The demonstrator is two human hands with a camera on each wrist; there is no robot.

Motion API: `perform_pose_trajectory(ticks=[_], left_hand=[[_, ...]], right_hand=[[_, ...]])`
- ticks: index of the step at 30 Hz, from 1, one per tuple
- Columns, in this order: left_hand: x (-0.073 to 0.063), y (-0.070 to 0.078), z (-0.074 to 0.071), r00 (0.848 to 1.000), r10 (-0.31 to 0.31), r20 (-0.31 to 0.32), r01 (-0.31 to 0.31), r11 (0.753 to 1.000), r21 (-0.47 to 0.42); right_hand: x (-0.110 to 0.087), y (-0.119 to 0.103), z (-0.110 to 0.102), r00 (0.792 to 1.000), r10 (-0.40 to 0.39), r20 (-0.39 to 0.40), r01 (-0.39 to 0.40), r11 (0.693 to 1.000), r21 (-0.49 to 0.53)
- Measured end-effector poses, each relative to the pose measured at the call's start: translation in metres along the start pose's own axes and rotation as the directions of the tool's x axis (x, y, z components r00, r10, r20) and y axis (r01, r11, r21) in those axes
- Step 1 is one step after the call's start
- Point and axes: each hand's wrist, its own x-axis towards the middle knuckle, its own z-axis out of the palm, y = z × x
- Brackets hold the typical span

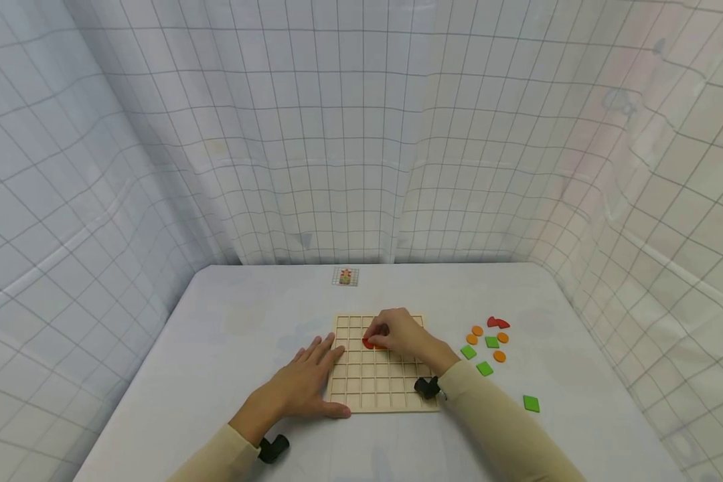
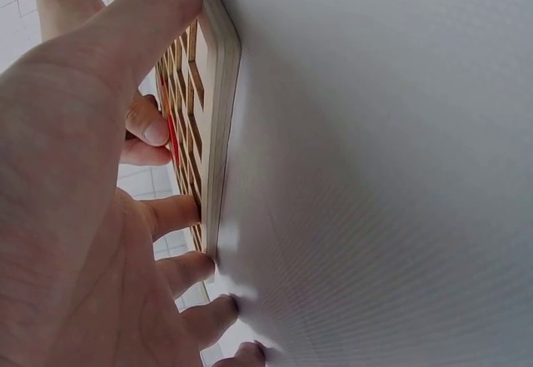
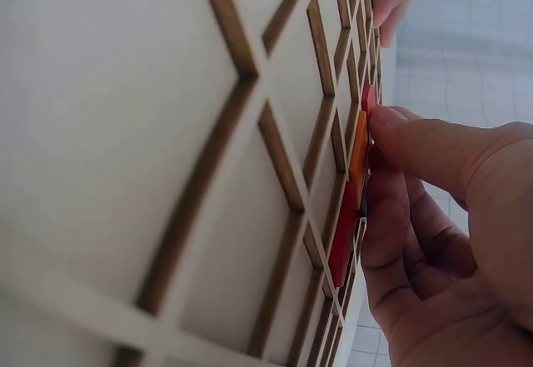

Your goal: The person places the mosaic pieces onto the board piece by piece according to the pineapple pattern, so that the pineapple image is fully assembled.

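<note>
A wooden grid board (image 1: pixel 382 400) with raised ribs lies on the white table. My left hand (image 1: pixel 304 381) rests along its left side with fingers spread, the thumb at the near left corner. Over the board's upper middle, my right hand (image 1: pixel 399 331) has its fingers curled and pinches a flat red piece (image 1: pixel 368 344) with a rounded edge, low against the grid. In the right wrist view, an orange piece (image 3: pixel 358 157) and another red piece (image 3: pixel 342 250) sit in the grid beside the fingertips. The right hand partly hides these pieces.
Right of the board lie several orange discs (image 1: pixel 499 357), several green squares (image 1: pixel 485 369) and red rounded pieces (image 1: pixel 503 324). One green square (image 1: pixel 531 404) lies apart, nearer the front. A small picture card (image 1: pixel 345 276) is at the table's back. Gridded curtains (image 1: pixel 331 147) surround the table.
</note>
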Motion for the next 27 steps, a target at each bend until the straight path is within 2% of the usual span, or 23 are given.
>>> perform_pose_trajectory(ticks=[6, 13, 18, 27], left_hand=[[0.000, 0.001, -0.001, 1.000, -0.009, 0.007, 0.009, 1.000, -0.003], [-0.001, 0.002, -0.003, 1.000, -0.012, 0.014, 0.012, 1.000, -0.006], [-0.001, 0.003, -0.003, 1.000, -0.010, 0.011, 0.010, 1.000, -0.005], [-0.001, 0.002, -0.002, 1.000, -0.011, 0.007, 0.011, 1.000, -0.009]], right_hand=[[0.000, -0.002, 0.000, 1.000, -0.012, 0.001, 0.012, 0.999, -0.049], [0.001, -0.002, 0.001, 0.999, -0.049, -0.016, 0.048, 0.998, -0.042], [-0.001, -0.005, -0.002, 0.999, -0.037, -0.029, 0.035, 0.998, -0.053], [-0.010, 0.003, -0.014, 0.996, -0.042, -0.084, 0.036, 0.997, -0.067]])
